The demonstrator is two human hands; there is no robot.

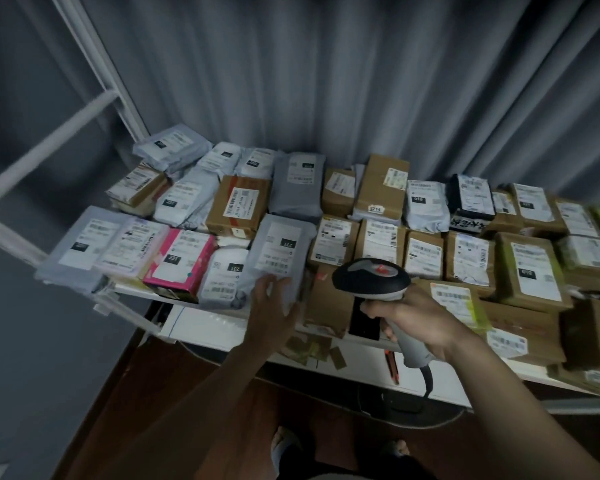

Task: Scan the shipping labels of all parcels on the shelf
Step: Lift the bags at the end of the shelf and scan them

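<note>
Several parcels cover the white shelf (201, 329): grey poly bags, brown cartons and a pink box (181, 263), each with a white shipping label. My right hand (420, 323) grips the handle of a black and grey barcode scanner (373, 277), whose head points toward the front row of parcels. My left hand (274, 311) rests with straight fingers on the near edge of a grey bag parcel (281, 251) in the front row, touching it from below.
A grey curtain hangs behind the shelf. A white metal frame (94, 74) rises at the left. A lower shelf level holds more cartons (520, 327) at the right. My feet stand on a dark wooden floor (125, 393) below.
</note>
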